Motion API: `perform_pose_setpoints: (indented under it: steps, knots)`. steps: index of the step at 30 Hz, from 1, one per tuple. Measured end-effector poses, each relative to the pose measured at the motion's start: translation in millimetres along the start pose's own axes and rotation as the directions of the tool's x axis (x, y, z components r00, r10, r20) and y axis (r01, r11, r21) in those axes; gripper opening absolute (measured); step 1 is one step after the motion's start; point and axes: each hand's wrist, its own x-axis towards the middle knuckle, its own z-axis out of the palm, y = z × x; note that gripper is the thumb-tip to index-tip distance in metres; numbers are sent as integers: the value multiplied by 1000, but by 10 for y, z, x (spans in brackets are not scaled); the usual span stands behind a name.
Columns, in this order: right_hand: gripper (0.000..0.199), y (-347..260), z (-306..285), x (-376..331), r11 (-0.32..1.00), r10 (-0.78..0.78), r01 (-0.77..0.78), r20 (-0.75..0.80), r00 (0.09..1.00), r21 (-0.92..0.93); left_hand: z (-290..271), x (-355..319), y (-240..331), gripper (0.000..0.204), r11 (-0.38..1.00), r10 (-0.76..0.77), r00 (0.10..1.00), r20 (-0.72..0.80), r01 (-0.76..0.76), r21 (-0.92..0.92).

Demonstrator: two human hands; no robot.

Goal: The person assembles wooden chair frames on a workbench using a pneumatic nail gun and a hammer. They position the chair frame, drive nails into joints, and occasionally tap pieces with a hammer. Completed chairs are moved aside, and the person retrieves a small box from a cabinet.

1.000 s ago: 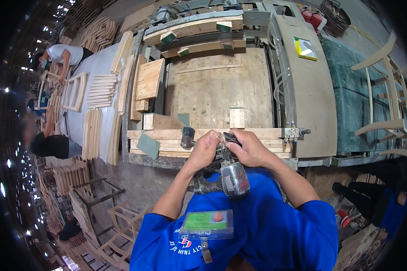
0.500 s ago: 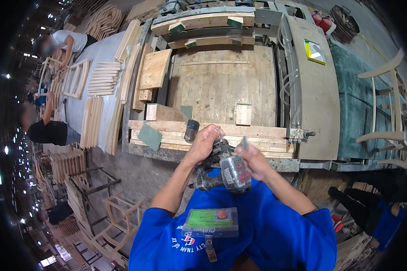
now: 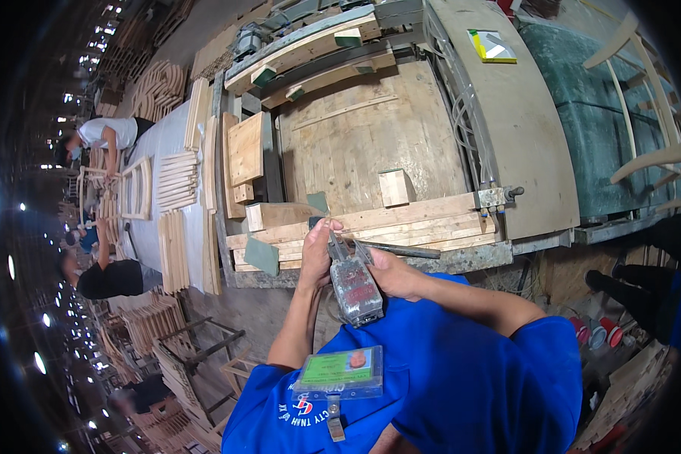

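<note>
Close to my body I hold a worn grey tool (image 3: 358, 291) with faded red markings, which looks like a nail gun. Its narrow end points away from me. My left hand (image 3: 318, 250) is closed around that narrow end, thumb and fingertips pinched together. On the other side, my right hand (image 3: 395, 274) grips the tool, its fingers partly hidden behind it. A dark rod (image 3: 401, 250) sticks out to the right past my right hand; whether it belongs to the tool I cannot tell. Just beyond lie long wooden bars (image 3: 431, 228) along the frame's near side.
The metal-framed press (image 3: 469, 253) holds a plywood bed with a wood block (image 3: 396, 188) on it. Green pads (image 3: 262, 256) lie at the left. A valve fitting (image 3: 499, 198) juts out on the right. Two people work at a table (image 3: 145, 250) of wooden parts, far left.
My view has turned, so the press now appears tilted. The tool has swung upright, my right hand has closed in on it, and the dark rod now shows.
</note>
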Motion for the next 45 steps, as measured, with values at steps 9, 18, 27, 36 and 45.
perform_pose_setpoints:
  steps: [9,18,27,36,45]
  knots:
    - [39,-12,-71,26,998,-47,48,12,999,-29,65,58,13,28,998,9,1000,-4,-9,57]
    - [36,-201,-44,-91,999,53,-53,-8,999,-9,23,29,-10,24,999,-9,1000,17,8,51]
    - [36,-50,-118,-90,1000,6,-6,49,999,-8,79,-6,10,27,996,4,999,39,-7,93]
    - [37,-72,-380,-74,975,-149,123,-140,979,-183,72,-7,1,30,903,189,981,-36,-159,399]
    - [38,-404,-130,-258,417,-462,189,-28,887,-889,332,-71,14,34,673,365,931,31,-286,682]
